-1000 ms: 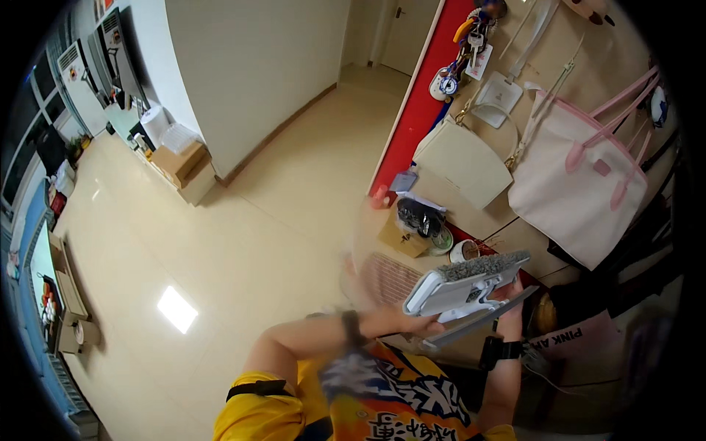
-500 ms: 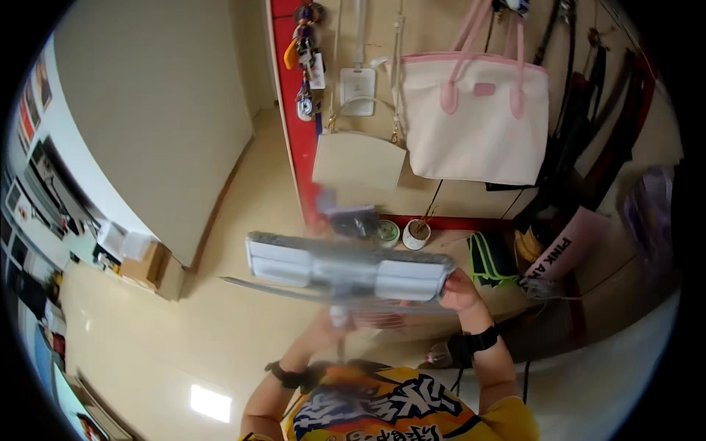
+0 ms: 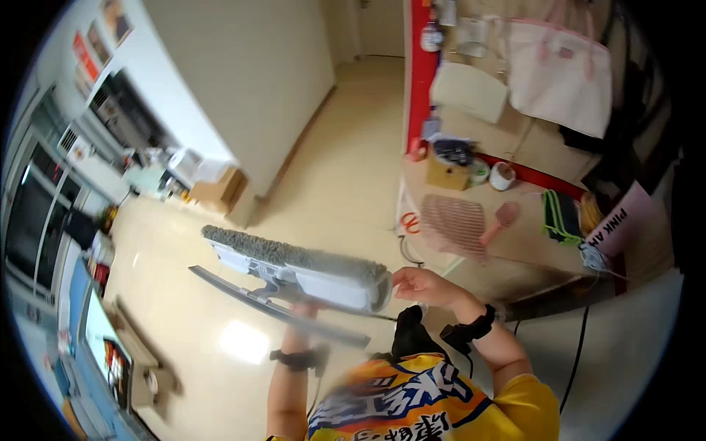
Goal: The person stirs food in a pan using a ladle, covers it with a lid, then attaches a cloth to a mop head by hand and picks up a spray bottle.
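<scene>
In front of my body is a window squeegee (image 3: 323, 285) with a fluffy grey pad on its far side and a long blade on its near side. It slants from far left to near right, off the floor. My left hand (image 3: 301, 312) is closed about its handle, blurred and partly hidden behind the blade. Beside the pad's right end, my right hand (image 3: 426, 287) has its fingers curled, with the fingertips at the pad's edge. Motion smears that end of the pad and the near end of the blade.
To the right, a low ledge holds a pink ribbed mat (image 3: 452, 220), a pink brush (image 3: 504, 217), a small white pot (image 3: 502, 176) and a green-edged dark cloth (image 3: 560, 217). A white-and-pink tote bag (image 3: 560, 77) hangs above. A cardboard box (image 3: 220, 189) stands by the left wall.
My view has swung left, so the bags and ledge sit farther right. The squeegee has tilted, its right end lower, and shows more of its grey pad. My left hand has moved left.
</scene>
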Action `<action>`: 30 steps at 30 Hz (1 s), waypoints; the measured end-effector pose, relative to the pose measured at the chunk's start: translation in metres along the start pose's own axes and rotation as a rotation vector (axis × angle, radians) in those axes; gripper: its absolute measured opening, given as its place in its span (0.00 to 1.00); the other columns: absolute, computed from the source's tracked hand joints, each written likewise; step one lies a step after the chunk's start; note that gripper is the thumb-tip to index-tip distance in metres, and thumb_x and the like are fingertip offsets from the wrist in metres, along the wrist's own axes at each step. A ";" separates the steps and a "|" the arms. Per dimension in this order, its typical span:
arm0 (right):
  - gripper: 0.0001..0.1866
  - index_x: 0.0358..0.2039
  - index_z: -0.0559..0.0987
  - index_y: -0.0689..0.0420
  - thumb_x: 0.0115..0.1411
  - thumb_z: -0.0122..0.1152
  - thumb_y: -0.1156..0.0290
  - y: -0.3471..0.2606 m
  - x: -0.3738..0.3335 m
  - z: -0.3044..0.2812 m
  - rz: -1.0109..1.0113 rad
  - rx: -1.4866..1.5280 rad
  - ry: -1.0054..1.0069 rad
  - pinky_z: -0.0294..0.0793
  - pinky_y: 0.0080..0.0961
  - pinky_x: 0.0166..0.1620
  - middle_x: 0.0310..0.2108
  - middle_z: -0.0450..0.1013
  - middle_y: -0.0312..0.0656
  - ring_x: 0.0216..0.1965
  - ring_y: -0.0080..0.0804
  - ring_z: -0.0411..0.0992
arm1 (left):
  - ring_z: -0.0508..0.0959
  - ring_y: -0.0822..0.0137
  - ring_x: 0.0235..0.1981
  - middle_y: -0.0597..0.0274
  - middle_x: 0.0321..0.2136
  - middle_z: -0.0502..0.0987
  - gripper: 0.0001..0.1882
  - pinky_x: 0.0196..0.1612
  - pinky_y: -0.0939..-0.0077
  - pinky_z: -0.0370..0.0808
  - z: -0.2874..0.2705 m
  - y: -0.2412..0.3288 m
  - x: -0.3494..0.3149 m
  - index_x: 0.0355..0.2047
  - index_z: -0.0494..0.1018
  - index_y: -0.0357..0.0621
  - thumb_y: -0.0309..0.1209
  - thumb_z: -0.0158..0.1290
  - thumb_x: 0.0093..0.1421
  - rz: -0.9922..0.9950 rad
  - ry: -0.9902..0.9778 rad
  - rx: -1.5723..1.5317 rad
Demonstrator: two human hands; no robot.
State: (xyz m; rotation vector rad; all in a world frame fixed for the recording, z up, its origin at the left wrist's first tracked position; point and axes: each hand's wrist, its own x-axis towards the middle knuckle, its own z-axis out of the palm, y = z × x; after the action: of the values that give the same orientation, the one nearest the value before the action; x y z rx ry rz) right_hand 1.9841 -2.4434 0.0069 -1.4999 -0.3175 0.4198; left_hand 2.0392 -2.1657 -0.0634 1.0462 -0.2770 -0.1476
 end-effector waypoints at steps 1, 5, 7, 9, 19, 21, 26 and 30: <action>0.16 0.39 0.68 0.61 0.50 0.53 0.70 0.007 0.008 0.021 0.012 -0.215 -0.002 0.64 0.24 0.43 0.36 0.68 0.43 0.38 0.30 0.66 | 0.66 0.72 0.23 0.66 0.20 0.66 0.11 0.26 0.79 0.65 -0.007 0.009 -0.015 0.24 0.65 0.43 0.36 0.52 0.46 -0.021 0.056 -0.011; 0.29 0.48 0.60 0.59 0.44 0.58 0.69 0.030 0.036 0.091 -0.120 -0.505 -0.134 0.55 0.27 0.51 0.46 0.59 0.47 0.48 0.36 0.58 | 0.66 0.72 0.25 0.66 0.22 0.66 0.13 0.28 0.79 0.65 -0.036 0.040 -0.065 0.25 0.66 0.43 0.39 0.52 0.47 -0.105 0.280 -0.039; 0.30 0.49 0.59 0.58 0.44 0.58 0.69 0.012 0.053 0.132 -0.117 -0.520 -0.249 0.53 0.28 0.52 0.47 0.58 0.48 0.49 0.37 0.56 | 0.67 0.73 0.29 0.64 0.29 0.68 0.12 0.31 0.78 0.67 -0.070 0.044 -0.087 0.31 0.67 0.43 0.35 0.51 0.48 0.008 0.065 0.163; 0.32 0.50 0.56 0.57 0.44 0.57 0.69 0.039 0.062 0.155 -0.214 -0.660 -0.273 0.51 0.28 0.53 0.48 0.57 0.49 0.52 0.40 0.52 | 0.67 0.73 0.30 0.63 0.31 0.68 0.11 0.31 0.78 0.67 -0.064 0.065 -0.095 0.32 0.67 0.41 0.33 0.50 0.49 0.062 0.048 0.395; 0.14 0.37 0.68 0.60 0.50 0.49 0.68 0.043 0.075 0.203 -0.154 -0.337 -0.021 0.64 0.24 0.41 0.34 0.67 0.42 0.38 0.31 0.65 | 0.68 0.59 0.35 0.51 0.35 0.67 0.16 0.39 0.71 0.66 0.022 0.123 -0.135 0.39 0.63 0.37 0.26 0.49 0.49 0.037 0.127 0.622; 0.13 0.35 0.68 0.61 0.50 0.51 0.70 0.004 0.067 0.208 0.100 0.025 0.068 0.64 0.21 0.35 0.31 0.67 0.38 0.34 0.23 0.65 | 0.68 0.58 0.35 0.50 0.37 0.65 0.27 0.38 0.70 0.67 -0.021 0.079 -0.134 0.47 0.56 0.40 0.29 0.51 0.47 0.141 0.057 1.142; 0.07 0.12 0.66 0.57 0.34 0.51 0.69 0.043 0.081 0.112 -0.155 0.080 -0.071 0.61 0.16 0.24 0.11 0.62 0.37 0.15 0.23 0.61 | 0.69 0.60 0.35 0.53 0.38 0.66 0.27 0.39 0.71 0.67 0.021 0.090 -0.125 0.48 0.57 0.43 0.30 0.51 0.48 0.086 -0.020 0.906; 0.09 0.11 0.65 0.56 0.33 0.52 0.66 0.046 0.079 0.083 -0.034 0.092 -0.014 0.62 0.17 0.26 0.08 0.61 0.35 0.15 0.23 0.61 | 0.69 0.62 0.32 0.56 0.36 0.67 0.26 0.36 0.73 0.67 0.034 0.071 -0.122 0.48 0.57 0.44 0.29 0.50 0.48 0.049 -0.043 0.844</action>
State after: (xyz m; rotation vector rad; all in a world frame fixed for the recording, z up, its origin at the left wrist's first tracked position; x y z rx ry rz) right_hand 2.0131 -2.3327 -0.0393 -1.4009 -0.3301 0.4120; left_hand 1.9114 -2.1278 -0.0049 1.8717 -0.4179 0.0001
